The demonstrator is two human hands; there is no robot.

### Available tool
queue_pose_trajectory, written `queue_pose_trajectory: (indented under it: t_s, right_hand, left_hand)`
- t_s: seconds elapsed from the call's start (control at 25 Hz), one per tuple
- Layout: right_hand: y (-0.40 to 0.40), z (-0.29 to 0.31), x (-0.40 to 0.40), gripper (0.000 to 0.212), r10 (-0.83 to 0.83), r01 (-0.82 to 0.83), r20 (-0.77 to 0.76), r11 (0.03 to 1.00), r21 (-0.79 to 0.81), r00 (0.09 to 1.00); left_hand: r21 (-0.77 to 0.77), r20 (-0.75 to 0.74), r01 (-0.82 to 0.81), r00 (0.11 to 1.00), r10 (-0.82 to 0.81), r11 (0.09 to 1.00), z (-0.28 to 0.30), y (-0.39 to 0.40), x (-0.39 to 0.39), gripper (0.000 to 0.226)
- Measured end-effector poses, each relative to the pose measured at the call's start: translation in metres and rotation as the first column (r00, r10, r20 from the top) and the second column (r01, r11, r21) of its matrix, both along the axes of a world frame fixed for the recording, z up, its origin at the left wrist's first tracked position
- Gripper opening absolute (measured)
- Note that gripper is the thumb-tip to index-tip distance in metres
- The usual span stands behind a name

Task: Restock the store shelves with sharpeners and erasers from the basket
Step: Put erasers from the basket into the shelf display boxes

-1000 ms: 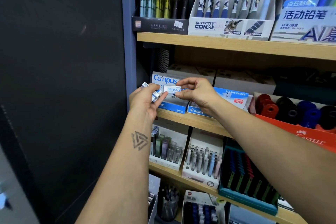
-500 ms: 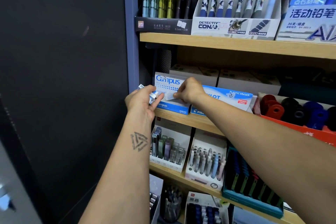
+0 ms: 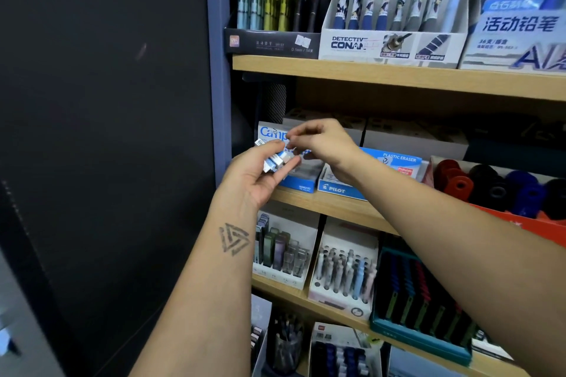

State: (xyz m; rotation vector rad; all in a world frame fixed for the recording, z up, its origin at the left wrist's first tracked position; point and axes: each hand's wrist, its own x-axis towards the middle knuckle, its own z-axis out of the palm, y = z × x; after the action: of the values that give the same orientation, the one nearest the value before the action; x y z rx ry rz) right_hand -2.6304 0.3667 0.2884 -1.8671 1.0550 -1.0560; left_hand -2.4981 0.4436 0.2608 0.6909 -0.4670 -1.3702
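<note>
Clearly, both hands meet in front of the middle wooden shelf (image 3: 337, 205), close together. The left hand (image 3: 257, 173) is palm up and grips a small bunch of erasers (image 3: 274, 162) in blue and white paper sleeves; one end with a printed barcode label sticks out above the fingers. The right hand (image 3: 321, 141) reaches over from the right, and its fingertips pinch at the top of this bunch; whether it holds a separate eraser I cannot tell, because the picture is blurred there. On the left forearm there is a triangle tattoo (image 3: 233, 239) in dark lines.

Behind the hands stands the Campus box (image 3: 301, 176), a blue and white cardboard display box; only "Cam" of its name is visible, and "KOKUYO" is on its low front edge. Just beside it on the right is the PILOT box (image 3: 352, 184), also blue cardboard, with the words "PLASTIC ERASER" on its raised back flap. Further right, an orange-red tray (image 3: 520, 220) holds round sharpeners (image 3: 502, 184) in red, black and blue, shiny plastic with a hole in the middle.

On the upper shelf, a white box reads DETECTIVE CONAN (image 3: 349, 43) and holds pens with a cartoon figure. Left of it a black box (image 3: 272, 43) has an orange logo and holds slim pencils in blue, green and dark colours. On the right a box has large Chinese characters, "活动铅笔" (image 3: 517, 23).
</note>
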Motion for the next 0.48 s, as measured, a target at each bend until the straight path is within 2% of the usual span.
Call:
queue_pose_trajectory:
  t_s: [0.08,0.16,0.24,0.36,0.48]
  right_hand:
    - [0.014,0.006,-0.021,0.017,0.218,-0.220,0.052,0.975,0.037,0.975]
    - [0.020,0.004,-0.033,0.026,0.323,-0.321,-0.065,0.946,0.040,0.944]
    - [0.020,0.004,-0.043,0.025,0.287,-0.287,-0.090,0.958,0.010,0.954]
    - [0.022,0.009,-0.059,0.023,0.200,-0.207,0.065,0.972,0.114,0.978]
    - [0.023,0.009,-0.073,0.025,0.139,-0.169,0.156,0.965,0.202,0.978]
  left_hand:
    - [-0.015,0.064,-0.003,0.998,0.004,1.000,0.002,-0.002,-0.010,0.022]
    - [-0.022,0.151,-0.001,0.989,0.004,1.000,0.003,-0.003,-0.021,0.026]
    - [-0.007,0.203,0.020,0.979,-0.019,1.000,0.003,-0.004,-0.031,0.032]
    - [0.006,0.172,0.070,0.983,-0.070,0.998,0.006,-0.001,-0.038,0.028]
    - [0.010,0.178,0.095,0.979,-0.095,0.995,0.005,-0.002,-0.041,0.021]
